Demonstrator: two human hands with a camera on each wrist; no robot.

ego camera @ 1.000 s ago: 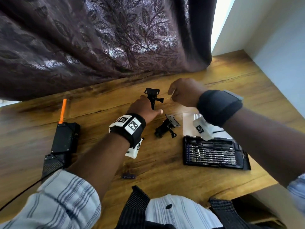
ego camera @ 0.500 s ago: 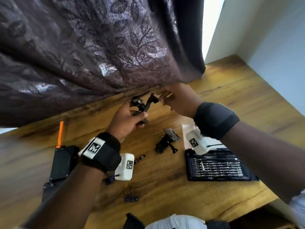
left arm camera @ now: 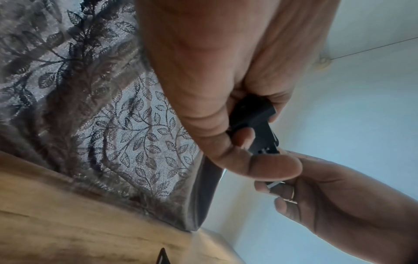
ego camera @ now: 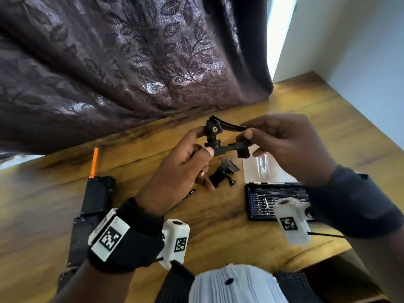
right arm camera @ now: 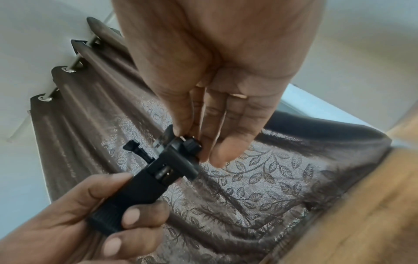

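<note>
Black jointed plastic mount (ego camera: 227, 148) higher now

Wooden bench (ego camera: 218, 226) beneath the fingers (ego camera: 248, 134). Straight under them, lying on the bench: a second black mount (ego camera: 220, 176). Under and to the right: open bit set case (ego camera: 262, 202), with a clear lid (ego camera: 262, 169) just beyond its far edge. Left, well apart: black box (ego camera: 98, 193) with an orange antenna (ego camera: 94, 162). Behind the fingers: dark leaf-patterned curtain (ego camera: 131, 62). Far right: white wall (ego camera: 360, 51).
</note>
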